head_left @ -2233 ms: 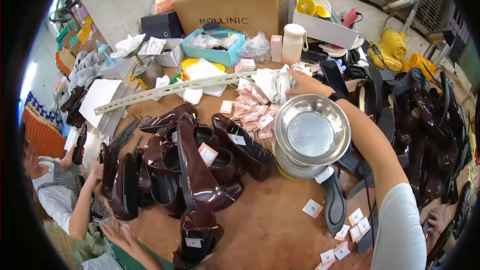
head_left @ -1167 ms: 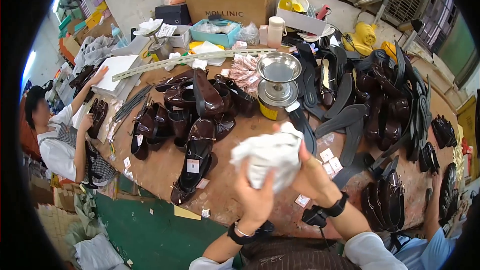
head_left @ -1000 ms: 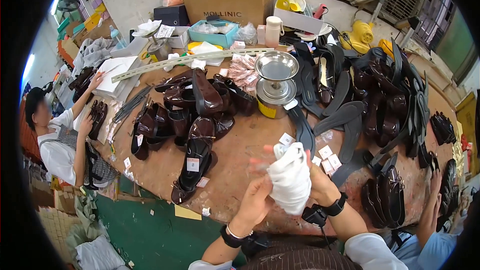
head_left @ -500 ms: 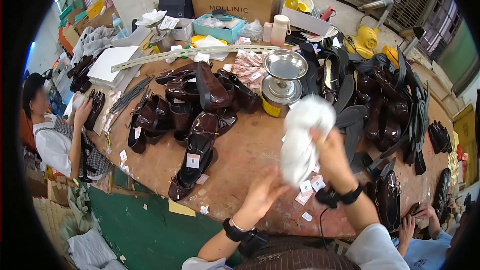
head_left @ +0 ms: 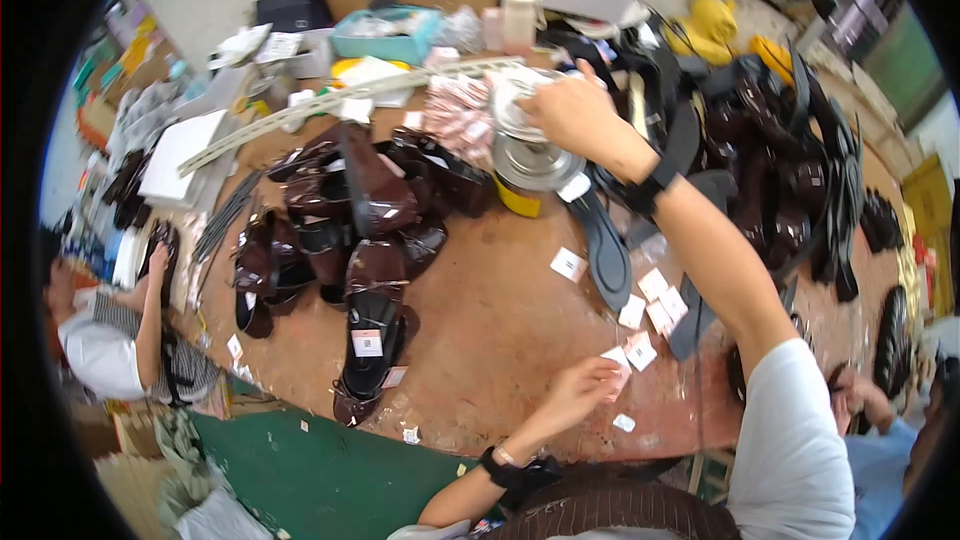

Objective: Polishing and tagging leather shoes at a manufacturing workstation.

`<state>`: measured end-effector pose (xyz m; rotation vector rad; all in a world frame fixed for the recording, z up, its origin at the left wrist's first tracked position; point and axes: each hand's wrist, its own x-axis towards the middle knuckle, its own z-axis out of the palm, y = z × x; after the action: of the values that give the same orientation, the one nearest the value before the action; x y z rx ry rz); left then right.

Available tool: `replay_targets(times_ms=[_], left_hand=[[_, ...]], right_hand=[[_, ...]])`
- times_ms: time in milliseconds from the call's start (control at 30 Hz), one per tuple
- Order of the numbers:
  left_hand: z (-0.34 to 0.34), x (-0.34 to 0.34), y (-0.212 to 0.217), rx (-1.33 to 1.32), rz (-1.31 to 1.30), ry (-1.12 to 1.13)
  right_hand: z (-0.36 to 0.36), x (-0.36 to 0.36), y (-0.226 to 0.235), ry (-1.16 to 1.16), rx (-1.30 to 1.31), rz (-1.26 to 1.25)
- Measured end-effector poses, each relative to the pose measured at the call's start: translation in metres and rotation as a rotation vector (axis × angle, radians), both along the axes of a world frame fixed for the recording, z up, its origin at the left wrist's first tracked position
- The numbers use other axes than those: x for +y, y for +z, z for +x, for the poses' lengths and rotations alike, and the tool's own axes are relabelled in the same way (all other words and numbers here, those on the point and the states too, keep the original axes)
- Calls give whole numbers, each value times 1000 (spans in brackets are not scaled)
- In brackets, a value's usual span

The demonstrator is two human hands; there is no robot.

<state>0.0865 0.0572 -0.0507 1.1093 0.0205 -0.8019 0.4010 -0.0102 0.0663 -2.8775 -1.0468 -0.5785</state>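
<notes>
My right hand (head_left: pixel 578 118) is stretched out over the shallow metal dish on top of a round metal can (head_left: pixel 538 162). Its fingers are bent down onto a bunched white cloth (head_left: pixel 512 88), blurred and partly hidden against the dish. Nearer to me, my left hand (head_left: pixel 575 392) pinches a small pale tag (head_left: pixel 617 368) just above the table. Several more small white tags (head_left: pixel 660 298) lie beyond it. A dark grey insole (head_left: pixel 605 258) lies below the can, with a white tag at its upper end.
Glossy dark brown shoes (head_left: pixel 375 270) are heaped on the left of the table (head_left: pixel 480 340). Black insoles and more shoes (head_left: pixel 765 200) crowd the right side. Bundled pink tags (head_left: pixel 457 115) lie behind. One person (head_left: pixel 110 345) works at the left; another (head_left: pixel 885 450) is at the lower right.
My right hand has moved far forward to the metal dish with the white cloth. The left hand has come to the tags and closed on one. The view has shifted to the right.
</notes>
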Motion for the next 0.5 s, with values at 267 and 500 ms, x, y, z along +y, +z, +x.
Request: replay_targets(times_ms=[267,500], left_hand=[[-35,-179,-44,-577,-209,-606],[-50,-214,-30,-326,-302,-438]], right_hand=[[-7,9,-43,-125,53,208],[-8,5,-44,-13,53,287]])
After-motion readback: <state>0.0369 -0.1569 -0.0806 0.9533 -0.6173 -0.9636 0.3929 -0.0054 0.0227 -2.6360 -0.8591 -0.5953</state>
